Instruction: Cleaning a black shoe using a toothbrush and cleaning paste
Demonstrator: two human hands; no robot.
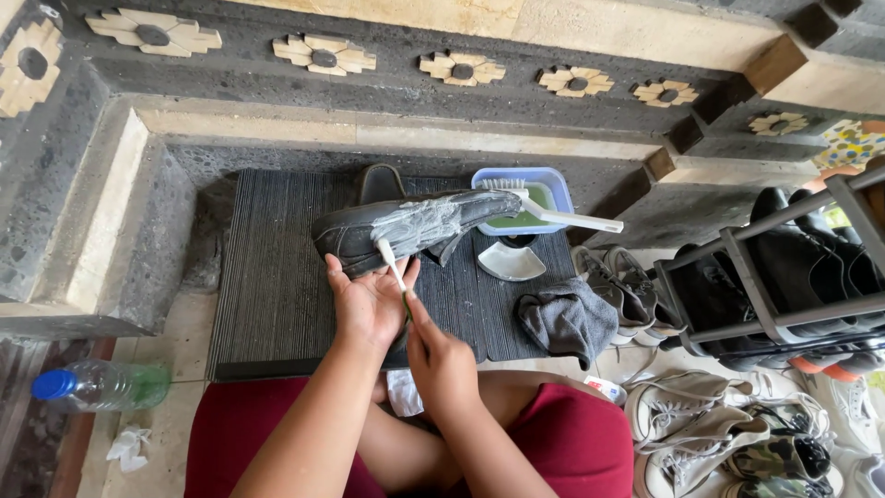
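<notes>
A grey cloth (567, 321) is lying at the mat's (277, 286) right edge, a plastic bottle (97, 385) is lying on the floor (175, 360) beside its left corner, and shoes are sitting on a rack (774, 277).

A clear plastic bottle (103, 385) with a blue cap lay on the floor at left; a small white-and-red packet (604, 388) sat beside the mat's right corner.

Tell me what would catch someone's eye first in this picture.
The black shoe smeared with white foam, in mid-frame over the dark ribbed mat: the left hand holds it while the right hand works a small white brush on it. Behind it a blue tub of green liquid carries a larger white brush.
</notes>
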